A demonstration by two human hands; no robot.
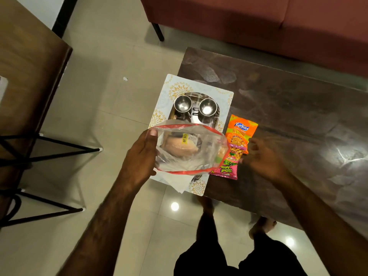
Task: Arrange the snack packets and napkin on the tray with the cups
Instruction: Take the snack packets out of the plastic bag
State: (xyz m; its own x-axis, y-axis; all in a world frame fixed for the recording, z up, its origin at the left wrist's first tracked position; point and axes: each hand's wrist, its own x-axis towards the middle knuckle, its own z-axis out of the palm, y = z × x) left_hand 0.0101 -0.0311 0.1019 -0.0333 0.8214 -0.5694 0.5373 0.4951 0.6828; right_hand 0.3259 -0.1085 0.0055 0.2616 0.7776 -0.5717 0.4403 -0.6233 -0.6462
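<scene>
A steel tray (194, 118) lies on a patterned placemat (180, 87) at the dark table's left end, with two steel cups (182, 104) (207, 107) side by side at its far end. My left hand (142, 158) holds a clear plastic bag with red edges (189, 150) above the tray's near half; bread-like food with a yellow price sticker shows inside. An orange Kurkure packet (240, 132) and a pink packet (229, 166) lie on the table right of the mat. My right hand (262, 158) hovers beside them, fingers apart. A white napkin corner (180, 186) sticks out under the bag.
The dark marbled table (288, 116) stretches to the right. A maroon sofa (258, 22) stands behind it. A wooden table on black metal legs (25, 76) is at the left over a pale tiled floor. My legs and feet are below.
</scene>
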